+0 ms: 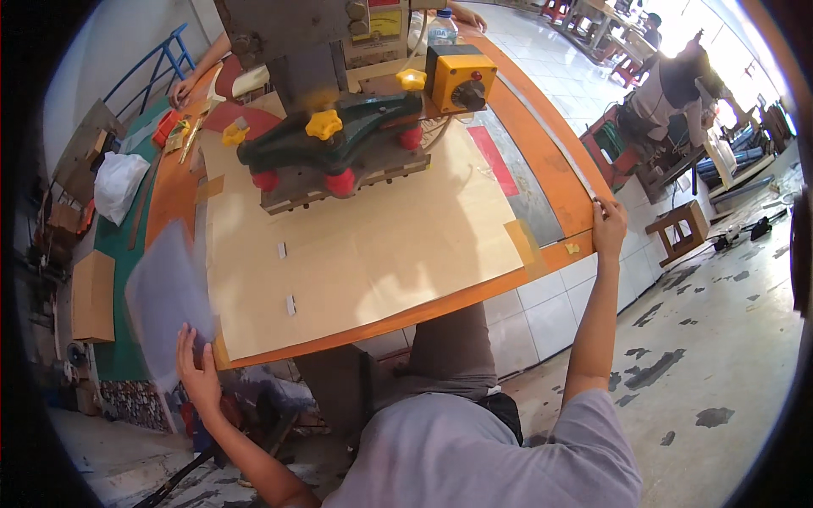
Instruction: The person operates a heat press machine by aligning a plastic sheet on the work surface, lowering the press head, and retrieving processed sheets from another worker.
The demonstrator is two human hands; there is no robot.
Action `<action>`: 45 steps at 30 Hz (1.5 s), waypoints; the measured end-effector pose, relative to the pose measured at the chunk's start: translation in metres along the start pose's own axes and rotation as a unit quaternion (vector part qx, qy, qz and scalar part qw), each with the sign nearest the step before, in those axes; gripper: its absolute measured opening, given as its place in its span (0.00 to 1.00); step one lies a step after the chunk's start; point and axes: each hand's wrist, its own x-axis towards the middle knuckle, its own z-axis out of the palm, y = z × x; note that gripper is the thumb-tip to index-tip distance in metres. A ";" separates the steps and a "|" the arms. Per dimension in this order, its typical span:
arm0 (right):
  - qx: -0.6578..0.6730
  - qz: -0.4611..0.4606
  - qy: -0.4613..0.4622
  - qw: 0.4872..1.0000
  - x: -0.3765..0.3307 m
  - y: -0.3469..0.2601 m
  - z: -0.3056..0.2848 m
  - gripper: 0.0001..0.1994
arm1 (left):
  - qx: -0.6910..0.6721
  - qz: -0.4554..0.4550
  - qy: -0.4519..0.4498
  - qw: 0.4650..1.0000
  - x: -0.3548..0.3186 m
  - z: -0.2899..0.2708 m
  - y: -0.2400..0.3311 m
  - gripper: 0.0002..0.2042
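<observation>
Head view: a translucent blue-grey rectangular sheet (165, 292), blurred, lies at the orange-topped table's (555, 173) left edge, against the left hand's (199, 371) spread fingers, grip unclear; the right hand's (608, 227) bent fingers touch a narrow whitish strip (550, 130), grip unclear.

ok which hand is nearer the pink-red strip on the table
Right: the right hand is at the right edge of the table, rightward of the pink-red strip; the left hand is by the near left corner, across the tan sheet.
</observation>
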 end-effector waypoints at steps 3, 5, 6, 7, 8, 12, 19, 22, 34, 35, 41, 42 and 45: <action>-0.058 -0.050 0.031 0.997 0.015 0.026 -0.002 0.11 | -0.034 -0.013 -0.010 0.999 0.003 0.000 -0.001 0.19; -0.058 -0.029 0.022 0.998 0.022 0.034 -0.004 0.11 | -0.046 -0.014 -0.012 0.999 0.004 0.000 -0.003 0.19; -0.057 -0.009 0.010 0.998 0.025 0.035 -0.006 0.11 | -0.040 -0.009 -0.009 0.999 0.003 -0.001 -0.002 0.19; -0.058 -0.009 0.012 0.998 0.026 0.036 -0.005 0.11 | -0.033 -0.004 -0.006 0.999 0.003 -0.001 -0.002 0.19; -0.060 -0.010 0.022 0.998 0.026 0.036 -0.002 0.10 | -0.036 -0.003 -0.005 0.999 0.003 0.000 -0.002 0.19; -0.070 -0.011 0.062 0.996 0.026 0.040 0.004 0.09 | -0.030 0.006 0.014 0.999 0.002 0.004 -0.007 0.18; -0.059 0.017 0.074 0.995 0.026 0.045 0.006 0.10 | -0.026 0.034 0.025 0.999 0.001 0.002 -0.009 0.14; -0.070 0.002 0.083 0.994 0.025 0.041 0.007 0.10 | -0.035 0.028 0.037 0.998 0.004 0.003 -0.020 0.12; -0.049 0.031 0.066 0.996 0.015 0.029 0.002 0.11 | -0.179 -0.020 0.046 0.983 0.024 0.010 -0.046 0.12; -0.046 0.038 0.061 0.996 0.015 0.030 0.001 0.11 | -0.179 -0.020 0.048 0.983 0.027 0.017 -0.052 0.12; -0.116 0.016 0.078 0.990 0.010 0.027 -0.005 0.14 | -0.299 0.015 0.197 0.933 0.029 0.019 -0.007 0.10; -0.169 -0.004 0.098 0.981 0.006 0.016 -0.010 0.14 | -0.289 0.037 0.204 0.935 0.026 0.015 0.007 0.10; -0.124 -0.091 0.162 0.975 -0.018 -0.033 -0.017 0.14 | -0.236 0.063 0.244 0.939 -0.007 0.022 0.040 0.09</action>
